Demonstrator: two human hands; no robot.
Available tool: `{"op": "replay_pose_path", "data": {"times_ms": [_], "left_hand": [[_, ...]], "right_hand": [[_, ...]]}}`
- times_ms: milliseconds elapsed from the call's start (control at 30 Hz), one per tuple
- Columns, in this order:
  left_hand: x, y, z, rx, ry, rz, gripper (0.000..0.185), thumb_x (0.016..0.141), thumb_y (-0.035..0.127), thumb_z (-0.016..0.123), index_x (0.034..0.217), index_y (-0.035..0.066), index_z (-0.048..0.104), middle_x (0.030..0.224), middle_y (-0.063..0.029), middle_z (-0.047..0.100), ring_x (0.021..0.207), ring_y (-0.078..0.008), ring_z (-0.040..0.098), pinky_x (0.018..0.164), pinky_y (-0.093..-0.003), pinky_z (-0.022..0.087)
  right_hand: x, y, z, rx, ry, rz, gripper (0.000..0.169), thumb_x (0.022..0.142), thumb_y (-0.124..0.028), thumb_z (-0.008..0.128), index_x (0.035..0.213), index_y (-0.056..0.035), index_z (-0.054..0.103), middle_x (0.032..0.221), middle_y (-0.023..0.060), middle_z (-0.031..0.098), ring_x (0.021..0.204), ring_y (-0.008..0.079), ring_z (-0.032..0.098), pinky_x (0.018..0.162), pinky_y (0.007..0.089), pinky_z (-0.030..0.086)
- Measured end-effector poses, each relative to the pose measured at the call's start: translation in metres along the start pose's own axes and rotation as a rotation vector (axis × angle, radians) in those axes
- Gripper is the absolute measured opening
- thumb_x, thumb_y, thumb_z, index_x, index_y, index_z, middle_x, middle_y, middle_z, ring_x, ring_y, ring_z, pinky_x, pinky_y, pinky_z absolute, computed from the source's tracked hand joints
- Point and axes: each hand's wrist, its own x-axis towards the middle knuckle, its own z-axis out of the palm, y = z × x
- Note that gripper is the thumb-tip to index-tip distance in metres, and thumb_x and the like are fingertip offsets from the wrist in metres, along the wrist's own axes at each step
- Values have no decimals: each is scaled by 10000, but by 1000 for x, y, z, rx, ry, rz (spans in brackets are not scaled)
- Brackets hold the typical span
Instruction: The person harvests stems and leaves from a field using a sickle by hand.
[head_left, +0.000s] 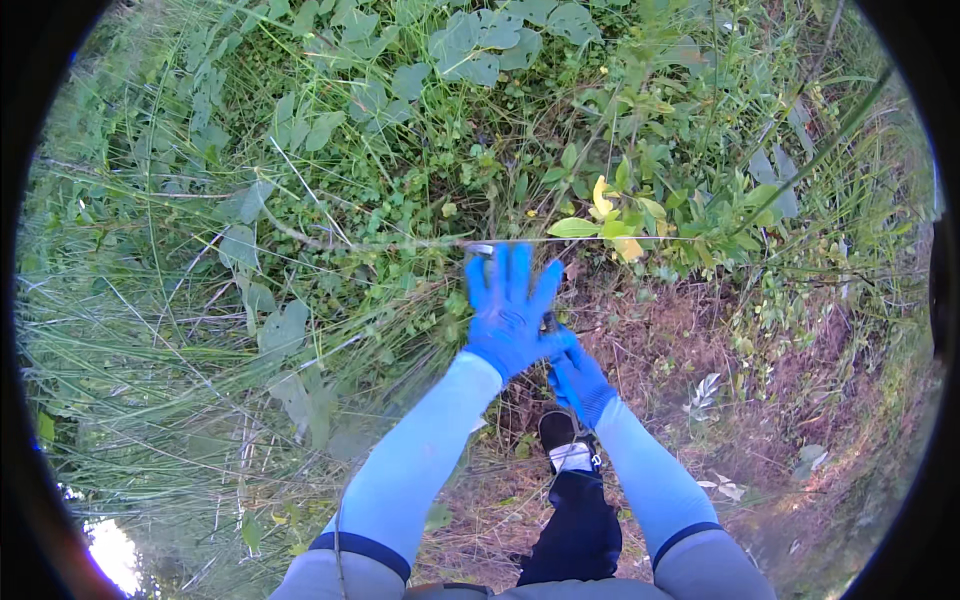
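Note:
My left hand (510, 322), in a blue work glove, is spread with its back to me and its fingers apart over grass and leafy weeds. Its thumb side overlaps my right hand (579, 379), gloved in blue too. The right fingers are curled round a dark handle (550, 322), mostly hidden behind the gloves. By the left fingertips shows a small grey, shiny piece (480, 248); whether it belongs to the handle I cannot tell. A thin pale stem (615, 238) runs crosswise just beyond those fingertips, blurred on its left side.
Tall grass (187, 360) leans in from the left. Broad-leaved vines (472, 45) cover the far ground, and a yellowing leafy shoot (607, 217) stands ahead. Dry brown ground litter (697, 330) lies to the right. My dark shoe (556, 431) is planted below my hands.

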Motion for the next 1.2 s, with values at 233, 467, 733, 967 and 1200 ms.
{"op": "replay_pose_path", "data": {"times_ms": [233, 467, 733, 967, 1200], "left_hand": [[2, -67, 34, 348, -368, -275, 751, 876, 290, 594, 1507, 197, 198, 1323, -282, 422, 1055, -420, 550, 830, -524, 463], [21, -74, 14, 285, -540, -213, 572, 901, 55, 475, 1450, 96, 321, 784, -156, 656, 630, -252, 660, 463, -372, 485], [-29, -73, 44, 291, -335, -255, 579, 864, 60, 519, 1420, 63, 355, 773, -106, 585, 679, -266, 622, 610, -426, 494], [-19, -75, 24, 202, -370, -222, 520, 861, 66, 486, 1373, 28, 405, 854, -153, 618, 716, -290, 640, 620, -418, 513], [-47, -87, 32, 182, -247, -216, 490, 850, 62, 473, 1336, 32, 422, 810, -151, 628, 703, -319, 637, 633, -448, 506]], "right_hand": [[-22, -25, -37, -323, 386, -345, 544, 998, -215, 421, 1497, -236, 206, 642, -40, 393, 499, 24, 365, 390, 189, 304], [42, -28, -30, -1224, 423, -468, 579, 962, -248, 482, 1475, -134, 239, 1077, 277, 612, 965, 456, 583, 834, 457, 448], [-132, 50, -124, -1328, 401, -582, 571, 973, -140, 428, 1497, -121, 203, 1095, 141, 602, 758, 269, 613, 648, 389, 483], [22, -18, 7, -760, 415, -241, 583, 967, -218, 489, 1491, -139, 246, 1014, 74, 572, 733, 138, 477, 678, 312, 447], [-76, 51, -70, -1227, 345, -302, 566, 966, -282, 474, 1469, -106, 283, 1137, 275, 589, 981, 358, 631, 805, 398, 481]]}}
